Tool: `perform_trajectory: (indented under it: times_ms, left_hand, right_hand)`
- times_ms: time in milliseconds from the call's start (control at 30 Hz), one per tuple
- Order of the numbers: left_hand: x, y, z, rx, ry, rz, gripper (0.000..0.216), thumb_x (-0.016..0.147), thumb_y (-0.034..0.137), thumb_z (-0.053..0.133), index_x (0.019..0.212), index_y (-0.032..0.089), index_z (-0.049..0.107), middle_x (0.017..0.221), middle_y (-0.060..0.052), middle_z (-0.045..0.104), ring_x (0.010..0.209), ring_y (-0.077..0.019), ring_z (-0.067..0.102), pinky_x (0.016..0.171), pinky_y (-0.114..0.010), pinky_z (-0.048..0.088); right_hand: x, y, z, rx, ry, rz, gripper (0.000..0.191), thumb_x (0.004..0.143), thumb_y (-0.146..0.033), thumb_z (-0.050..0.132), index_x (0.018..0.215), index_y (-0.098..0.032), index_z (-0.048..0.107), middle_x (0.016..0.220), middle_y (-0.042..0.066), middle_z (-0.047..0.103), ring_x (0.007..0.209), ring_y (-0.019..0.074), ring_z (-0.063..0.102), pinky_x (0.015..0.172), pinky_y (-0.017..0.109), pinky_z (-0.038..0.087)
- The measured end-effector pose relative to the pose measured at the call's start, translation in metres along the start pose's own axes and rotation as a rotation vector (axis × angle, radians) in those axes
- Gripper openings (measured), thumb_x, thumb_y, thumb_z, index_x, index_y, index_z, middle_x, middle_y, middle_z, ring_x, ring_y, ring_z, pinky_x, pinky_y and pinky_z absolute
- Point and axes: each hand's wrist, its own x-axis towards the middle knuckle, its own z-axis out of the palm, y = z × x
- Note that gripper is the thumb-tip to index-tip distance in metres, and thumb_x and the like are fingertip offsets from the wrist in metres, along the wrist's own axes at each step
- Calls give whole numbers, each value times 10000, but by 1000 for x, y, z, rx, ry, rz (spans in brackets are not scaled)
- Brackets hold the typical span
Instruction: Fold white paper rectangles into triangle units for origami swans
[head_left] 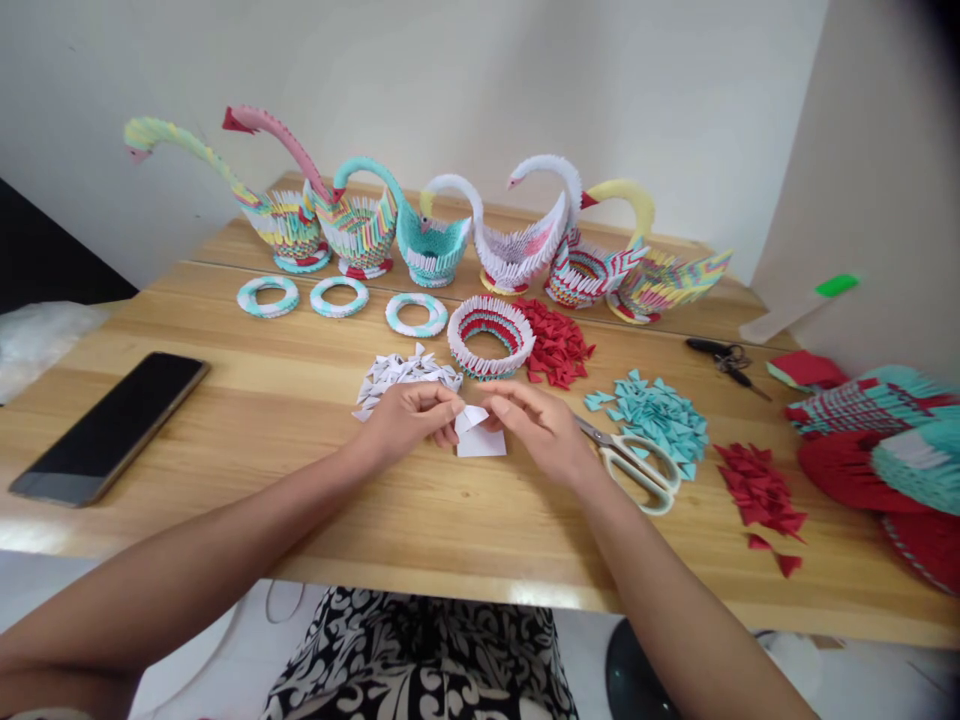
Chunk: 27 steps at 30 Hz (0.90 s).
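Between my two hands is a small folded piece of white paper [472, 415]. My left hand [415, 412] pinches its left side, and my right hand [536, 425] has thumb and forefinger closed at its right side. Just below, flat on the table, lies white paper [481, 442], partly covered by the fingers and the folded piece. A pile of white folded paper triangles [401, 375] sits behind my left hand. Behind my right hand stands a round basket base [491, 368] of interlocked white, red and teal paper pieces. Scissors [641, 470] with pale handles lie beside my right wrist.
Red triangles [559, 345], teal triangles [664, 420] and more red triangles [759, 490] are heaped rightward. Several paper swans, including a teal swan [431, 245], line the back. Paper rings [339, 297] lie before them. A phone [112, 425] rests left; keys [727, 355] lie right.
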Motion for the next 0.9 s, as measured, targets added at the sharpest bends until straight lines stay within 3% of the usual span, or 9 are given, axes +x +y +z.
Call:
perform_trajectory:
  times_ms: [200,667,900]
  left_hand:
    - [-3,1,4,36,-13,20,184,833,279,600,749,120,640,574,-10,656,499,-86,601,522,-176,502]
    - [-3,1,5,62,-27,23,192,834,275,594,722,120,619,569,-6,654,491,-85,603,516,-170,503]
    - [-3,1,5,111,-38,48,164,835,246,575,746,121,634,578,-4,651,518,-92,615,541,-182,512]
  right_hand:
    - [1,2,11,152,2,108,259,815,-349,648,1024,-198,659,695,-25,580,600,111,531,550,218,427]
    - [0,7,7,-102,27,5,195,855,-267,617,1026,-226,702,872,11,708,723,141,605,640,237,436]
    - [0,2,6,-147,11,28,80,858,-245,612,803,-200,648,708,-36,646,631,105,546,599,211,387]
